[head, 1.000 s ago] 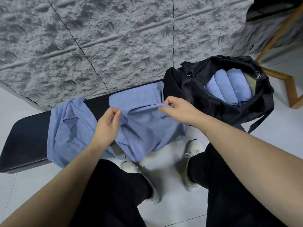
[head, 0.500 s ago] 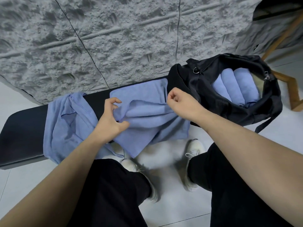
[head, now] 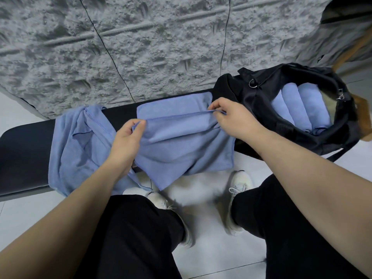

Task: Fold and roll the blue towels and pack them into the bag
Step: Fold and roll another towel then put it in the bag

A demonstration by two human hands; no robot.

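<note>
A blue towel (head: 181,146) lies across the middle of a black bench (head: 22,150), its near part hanging over the front edge. My left hand (head: 126,141) pinches the left end of its raised hem. My right hand (head: 229,115) pinches the right end of the same hem, which is stretched between them. A second blue towel (head: 78,150) lies crumpled to the left on the bench. A black bag (head: 302,125) stands open at the bench's right end, with three rolled blue towels (head: 302,109) side by side inside.
A rough grey stone wall (head: 141,47) rises right behind the bench. A wooden frame (head: 364,121) stands at the far right beyond the bag. My legs in black trousers and my white shoes (head: 239,190) are on the pale tiled floor in front of the bench.
My left hand has taken a fresh pinch on the hem farther left. My right hand has moved right, and the hem is now pulled straight between them.
</note>
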